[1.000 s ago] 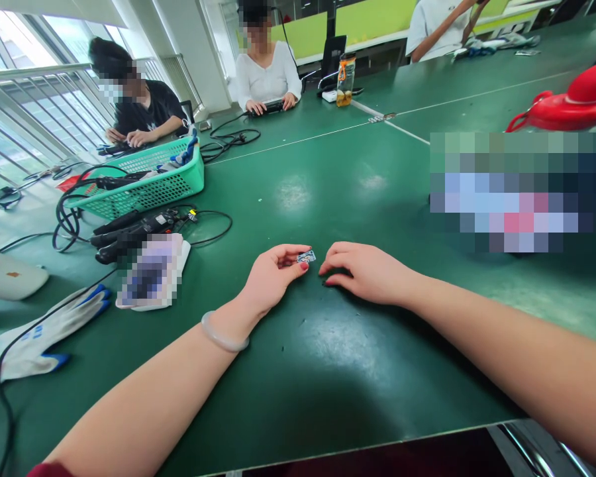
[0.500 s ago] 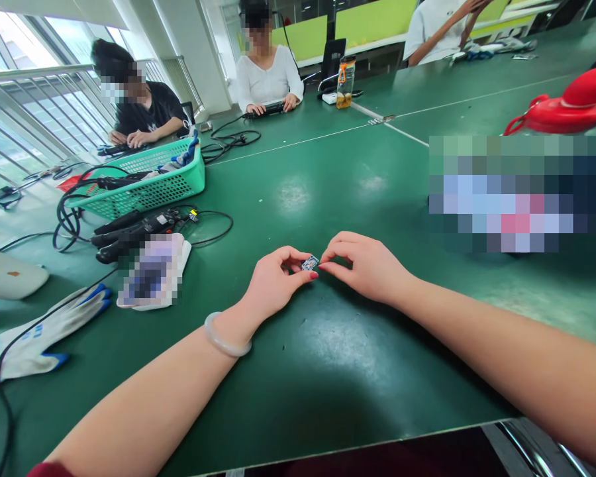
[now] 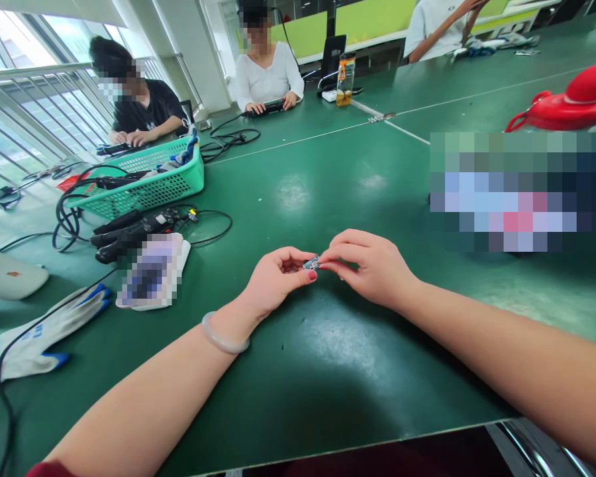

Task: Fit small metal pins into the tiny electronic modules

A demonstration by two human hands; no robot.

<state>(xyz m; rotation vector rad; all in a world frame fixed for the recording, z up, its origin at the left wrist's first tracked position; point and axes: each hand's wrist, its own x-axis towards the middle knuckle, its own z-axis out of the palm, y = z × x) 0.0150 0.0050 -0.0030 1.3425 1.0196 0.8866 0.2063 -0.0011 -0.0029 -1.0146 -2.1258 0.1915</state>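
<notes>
A small blue circuit board with pale parts on its face is held just over the green table. My left hand pinches its left side between thumb and fingers, and a pale bangle sits on that wrist. From the right, my right hand has thumb and index fingertips closed at the board's right edge. The fingertips partly cover the board, so its full outline is hidden.
Left on the green table are a mint basket with cables, black devices, a blurred phone-like object and a white-blue glove. A bottle and a red pouch stand farther off. Several people sit beyond.
The circuit board has tilted and shows less of its face. My right fingertips have shifted slightly left, onto its right edge. My left hand has barely moved.
</notes>
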